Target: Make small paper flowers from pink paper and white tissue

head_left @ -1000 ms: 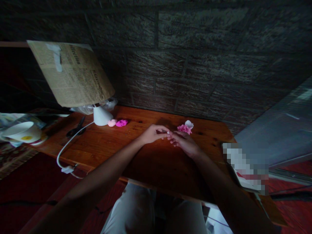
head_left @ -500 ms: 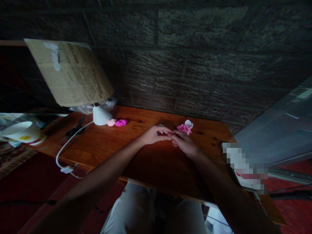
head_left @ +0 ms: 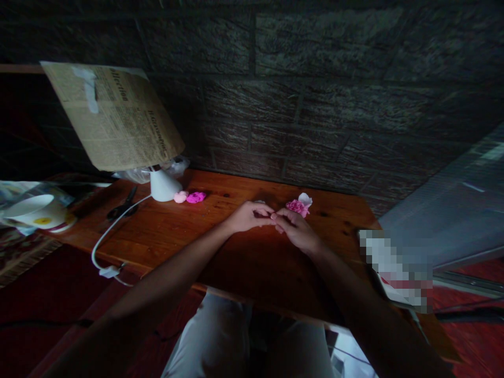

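Observation:
Over the middle of the wooden table, my left hand (head_left: 251,217) and my right hand (head_left: 294,227) meet at the fingertips. The fingers of both are bent and pressed together in a pinch. Whatever they pinch is too small or too hidden to make out. Just behind my right hand lies a ruffled pink flower-like piece (head_left: 298,207) with a white petal-like part (head_left: 305,199) beside it. A bit of something pale (head_left: 260,202) shows behind my left hand. Farther left, a light pink lump (head_left: 181,197) touches a bright magenta lump (head_left: 196,197).
A white lamp (head_left: 163,186) with a newsprint shade (head_left: 114,115) stands at the back left. Scissors (head_left: 124,206) lie beside its cord, near a white cup (head_left: 35,211). A blurred-out device (head_left: 396,270) rests on the right of the table (head_left: 232,268). A stone-block wall rises behind.
My right fingertips have shifted very slightly left against my left fingers. Everything else on the table stays as it was.

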Available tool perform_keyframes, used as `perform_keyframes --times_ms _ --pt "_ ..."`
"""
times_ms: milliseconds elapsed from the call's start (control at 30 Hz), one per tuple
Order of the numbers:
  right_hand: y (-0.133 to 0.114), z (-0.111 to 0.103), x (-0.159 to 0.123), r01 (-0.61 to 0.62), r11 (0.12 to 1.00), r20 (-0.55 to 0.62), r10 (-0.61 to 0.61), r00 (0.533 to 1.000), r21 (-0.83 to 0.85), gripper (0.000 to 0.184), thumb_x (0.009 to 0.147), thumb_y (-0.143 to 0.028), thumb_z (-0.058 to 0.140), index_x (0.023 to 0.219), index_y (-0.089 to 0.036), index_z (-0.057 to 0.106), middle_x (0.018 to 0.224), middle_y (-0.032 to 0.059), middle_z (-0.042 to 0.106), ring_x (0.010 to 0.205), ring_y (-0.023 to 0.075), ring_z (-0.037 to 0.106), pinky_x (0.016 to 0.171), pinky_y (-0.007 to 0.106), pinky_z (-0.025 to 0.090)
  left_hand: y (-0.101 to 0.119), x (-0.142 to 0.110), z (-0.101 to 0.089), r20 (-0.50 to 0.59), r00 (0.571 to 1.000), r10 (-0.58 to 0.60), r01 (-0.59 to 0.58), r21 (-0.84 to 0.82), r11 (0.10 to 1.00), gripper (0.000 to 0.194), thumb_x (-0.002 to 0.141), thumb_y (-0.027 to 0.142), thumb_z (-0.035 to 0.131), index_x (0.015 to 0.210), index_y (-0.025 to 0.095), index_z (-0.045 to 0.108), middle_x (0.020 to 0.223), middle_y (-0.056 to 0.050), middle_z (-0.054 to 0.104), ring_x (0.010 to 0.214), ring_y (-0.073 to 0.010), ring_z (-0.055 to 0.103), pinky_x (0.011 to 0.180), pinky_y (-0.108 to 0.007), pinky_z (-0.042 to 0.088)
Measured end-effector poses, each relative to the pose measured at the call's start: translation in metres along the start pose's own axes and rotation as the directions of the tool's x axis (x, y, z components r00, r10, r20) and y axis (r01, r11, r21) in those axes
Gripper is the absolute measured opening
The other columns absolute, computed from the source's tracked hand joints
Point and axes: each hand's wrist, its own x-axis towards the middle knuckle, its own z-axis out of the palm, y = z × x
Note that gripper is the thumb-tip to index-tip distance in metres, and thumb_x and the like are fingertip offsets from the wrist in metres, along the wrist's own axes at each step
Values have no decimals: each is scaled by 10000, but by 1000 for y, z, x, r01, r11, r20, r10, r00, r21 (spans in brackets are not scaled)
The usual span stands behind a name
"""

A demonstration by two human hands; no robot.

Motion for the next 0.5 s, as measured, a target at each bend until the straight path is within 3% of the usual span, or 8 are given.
perform_keyframes --times_ms 167,500 --pt "-3 -1 1 -34 999 -42 36 998 42 454 795 -668 670 764 -215 651 555 -47 504 539 121 435 556 291 336 1 1 -1 3 998 -64 64 -100 993 497 718 567 814 888 103 765 725 -51 718 543 -85 573 518 -210 470" --pt "-2 -3 4 -38 975 -29 46 999 219 413 732 -590 757 833 -192 709 599 -50 515 540 99 418 540 275 325 2 3 -3 -16 994 -105 101 -171 980 517 749 514 804 1057 103 741 772 -68 759 600 -107 639 529 -196 483"
